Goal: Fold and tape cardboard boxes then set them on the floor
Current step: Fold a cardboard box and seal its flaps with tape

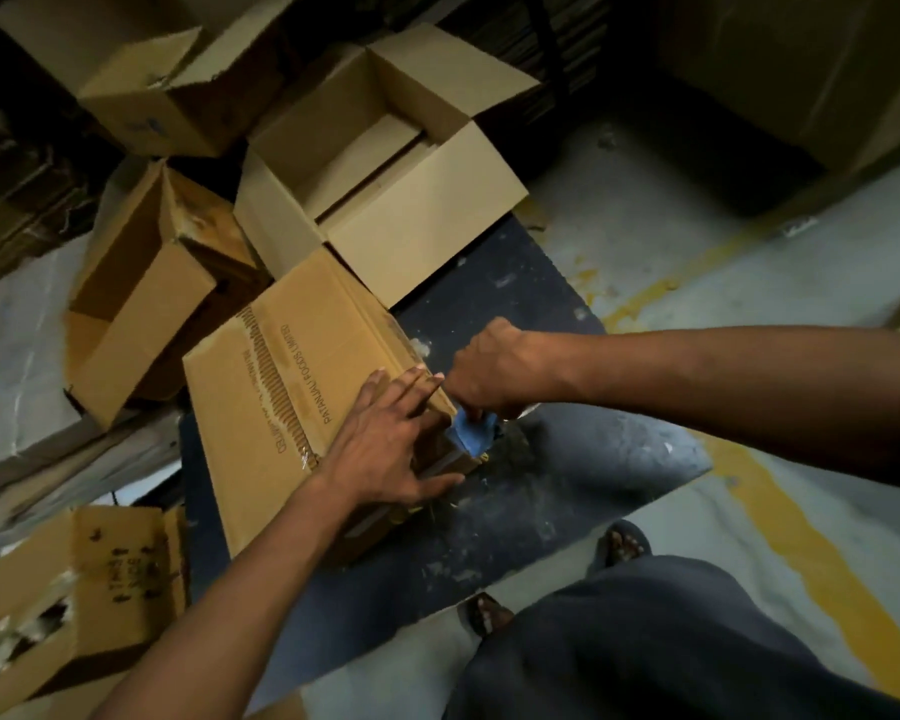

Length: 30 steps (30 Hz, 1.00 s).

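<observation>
I see the printed cardboard box (292, 387) lying closed on a dark mat (567, 459) on the floor (749, 283), and I take it as my landmark. My left hand (391, 444) lies flat on the box's near right edge, fingers straight and spread, pressing the top flap down. My right hand (489, 371) is just beside that same edge, fingers curled round a blue tape dispenser (471, 433) that touches the box's right side; most of the dispenser is hidden under the hand. Clear tape glints on the box top near my left wrist.

Behind the box, touching its far corner, stands an open box (380, 163) with its flaps spread out. To the left of the landmark another open box (146, 304) lies tipped on its side. Farther behind and left sits a third box (162, 96) with torn flaps. Near-left of the landmark is a worn, torn box (74, 589). On the near right, my sandalled feet (624, 545) and dark trousers show.
</observation>
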### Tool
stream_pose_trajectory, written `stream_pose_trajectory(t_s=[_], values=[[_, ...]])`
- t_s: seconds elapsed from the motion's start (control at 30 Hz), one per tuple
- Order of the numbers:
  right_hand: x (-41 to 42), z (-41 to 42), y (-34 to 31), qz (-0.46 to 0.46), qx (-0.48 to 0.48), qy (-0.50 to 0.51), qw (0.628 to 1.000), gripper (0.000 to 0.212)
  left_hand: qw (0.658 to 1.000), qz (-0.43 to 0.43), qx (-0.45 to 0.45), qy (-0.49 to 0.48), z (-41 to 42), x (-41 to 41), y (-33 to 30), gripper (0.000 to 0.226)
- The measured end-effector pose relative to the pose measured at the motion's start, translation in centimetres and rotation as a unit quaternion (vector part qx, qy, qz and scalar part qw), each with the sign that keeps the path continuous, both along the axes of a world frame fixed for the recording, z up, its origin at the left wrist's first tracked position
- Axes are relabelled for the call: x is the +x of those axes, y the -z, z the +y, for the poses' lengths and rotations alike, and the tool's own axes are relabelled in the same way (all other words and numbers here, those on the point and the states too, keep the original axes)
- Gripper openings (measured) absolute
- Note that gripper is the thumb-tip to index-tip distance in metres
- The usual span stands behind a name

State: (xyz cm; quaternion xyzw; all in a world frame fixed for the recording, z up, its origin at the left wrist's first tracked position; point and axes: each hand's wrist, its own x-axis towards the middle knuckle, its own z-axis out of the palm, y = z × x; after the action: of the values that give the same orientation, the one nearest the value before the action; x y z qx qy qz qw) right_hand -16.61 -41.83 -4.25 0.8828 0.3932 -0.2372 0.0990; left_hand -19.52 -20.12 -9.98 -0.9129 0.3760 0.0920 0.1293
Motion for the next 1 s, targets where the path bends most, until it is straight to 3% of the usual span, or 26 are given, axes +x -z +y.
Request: stream_pose_trajectory(t_s=[0.37,0.57,0.77,0.9,1.0], values=[[-0.1,1.2,2.0,0.010,-0.027,0.083,0.996,0.044,0.997,0.069,0.015,0.034,-1.5,1.7,-0.5,0.087],[-1.4,0.6,8.3,-0.021,-0.152,0.008,0.988,0.032,0.991,0.095,0.088,0.022,-2.0,2.4,-0.9,0.087],[1.2,-5.1,13.2,0.135,-0.028,0.136,0.981,0.043,0.979,0.136,0.148,0.028,-3.4,3.0,-0.7,0.110],[3.3,-5.9,15.5,0.200,0.015,0.167,0.965,0.035,0.961,0.182,0.203,0.054,-4.9,4.4,-1.0,0.123],[4.1,-6.8,16.4,0.216,0.058,0.153,0.962,0.040,0.974,0.188,0.111,0.067,-3.9,5.1,-1.6,0.116]])
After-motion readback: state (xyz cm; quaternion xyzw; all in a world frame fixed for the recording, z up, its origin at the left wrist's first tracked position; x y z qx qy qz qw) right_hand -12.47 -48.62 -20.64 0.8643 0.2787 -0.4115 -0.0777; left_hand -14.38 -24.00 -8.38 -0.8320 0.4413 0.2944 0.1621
